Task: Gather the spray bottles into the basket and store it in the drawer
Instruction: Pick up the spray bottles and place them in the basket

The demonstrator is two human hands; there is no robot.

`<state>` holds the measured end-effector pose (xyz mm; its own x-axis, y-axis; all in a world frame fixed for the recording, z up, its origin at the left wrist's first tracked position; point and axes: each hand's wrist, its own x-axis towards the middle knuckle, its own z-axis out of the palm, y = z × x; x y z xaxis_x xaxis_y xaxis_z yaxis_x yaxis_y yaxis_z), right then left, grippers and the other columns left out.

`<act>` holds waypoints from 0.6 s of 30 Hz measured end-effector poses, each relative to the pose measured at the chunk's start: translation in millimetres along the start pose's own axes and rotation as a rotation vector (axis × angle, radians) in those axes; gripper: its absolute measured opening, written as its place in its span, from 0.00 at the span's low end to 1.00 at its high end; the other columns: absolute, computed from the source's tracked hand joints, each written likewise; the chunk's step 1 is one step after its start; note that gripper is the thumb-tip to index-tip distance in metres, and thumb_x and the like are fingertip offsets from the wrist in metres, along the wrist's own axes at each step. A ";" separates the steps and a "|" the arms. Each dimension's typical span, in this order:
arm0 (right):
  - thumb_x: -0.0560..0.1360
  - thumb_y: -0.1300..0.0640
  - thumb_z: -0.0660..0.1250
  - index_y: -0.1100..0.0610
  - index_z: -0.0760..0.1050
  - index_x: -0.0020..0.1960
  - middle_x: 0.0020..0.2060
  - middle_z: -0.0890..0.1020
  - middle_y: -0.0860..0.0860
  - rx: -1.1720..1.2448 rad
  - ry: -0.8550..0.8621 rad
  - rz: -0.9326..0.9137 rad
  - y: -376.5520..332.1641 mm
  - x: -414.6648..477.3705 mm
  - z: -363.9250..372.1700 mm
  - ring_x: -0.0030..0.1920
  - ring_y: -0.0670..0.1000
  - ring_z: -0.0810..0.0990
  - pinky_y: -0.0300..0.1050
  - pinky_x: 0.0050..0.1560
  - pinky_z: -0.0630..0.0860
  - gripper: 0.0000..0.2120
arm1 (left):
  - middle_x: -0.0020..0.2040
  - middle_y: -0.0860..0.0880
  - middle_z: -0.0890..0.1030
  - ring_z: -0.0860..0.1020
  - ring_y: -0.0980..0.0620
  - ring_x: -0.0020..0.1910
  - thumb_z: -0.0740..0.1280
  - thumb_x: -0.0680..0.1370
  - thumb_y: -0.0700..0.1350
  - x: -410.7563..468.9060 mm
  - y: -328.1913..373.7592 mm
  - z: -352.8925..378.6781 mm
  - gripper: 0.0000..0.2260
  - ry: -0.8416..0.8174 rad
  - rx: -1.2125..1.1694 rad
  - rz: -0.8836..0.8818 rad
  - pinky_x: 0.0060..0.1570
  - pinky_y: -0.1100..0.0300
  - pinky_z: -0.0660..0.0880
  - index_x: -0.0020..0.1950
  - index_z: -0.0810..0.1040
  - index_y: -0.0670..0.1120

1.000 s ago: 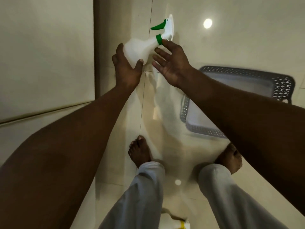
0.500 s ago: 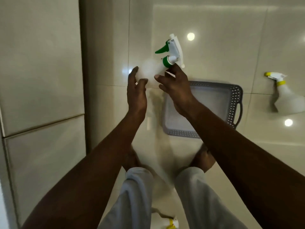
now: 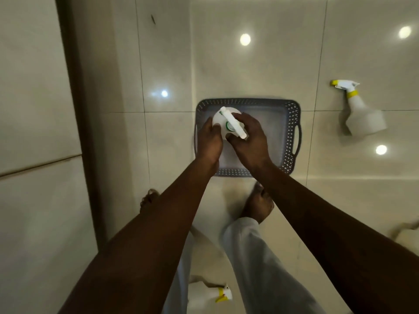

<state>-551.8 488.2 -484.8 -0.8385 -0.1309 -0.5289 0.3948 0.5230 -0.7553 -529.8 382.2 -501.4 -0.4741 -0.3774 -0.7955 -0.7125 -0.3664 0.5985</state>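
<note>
A white spray bottle with a green collar (image 3: 227,123) stands upright over the left part of the grey perforated basket (image 3: 292,137) on the tiled floor. My left hand (image 3: 209,141) grips its left side and my right hand (image 3: 249,137) holds its right side near the trigger head. Whether the bottle's base touches the basket floor is hidden by my hands. A second white bottle with a yellow collar (image 3: 360,114) lies on the floor to the right of the basket. A third yellow-collared bottle (image 3: 210,295) lies behind my legs at the bottom.
Tall cream cabinet fronts (image 3: 34,109) with a horizontal seam run along the left. My bare feet (image 3: 256,207) stand just in front of the basket. A pale object (image 3: 408,234) shows at the right edge. Ceiling lights reflect in the glossy tiles.
Both hands carried the green-collared bottle from out in front down over the basket's left part, and turned it upright. The view tilted down, so the basket and the right-hand bottle show fully.
</note>
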 end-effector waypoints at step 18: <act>0.73 0.68 0.74 0.58 0.77 0.71 0.73 0.74 0.56 -0.019 -0.050 -0.003 35.0 35.2 39.6 0.74 0.53 0.72 0.30 0.71 0.66 0.27 | 0.65 0.41 0.82 0.81 0.43 0.64 0.59 0.84 0.39 60.3 -32.2 0.3 0.17 0.092 -0.060 -0.088 0.69 0.45 0.77 0.70 0.78 0.41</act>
<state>-552.6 468.6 -545.2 -0.8195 -0.1740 -0.5460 0.3849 0.5388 -0.7494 -535.5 371.5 -568.6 -0.3601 -0.4167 -0.8347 -0.7155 -0.4508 0.5337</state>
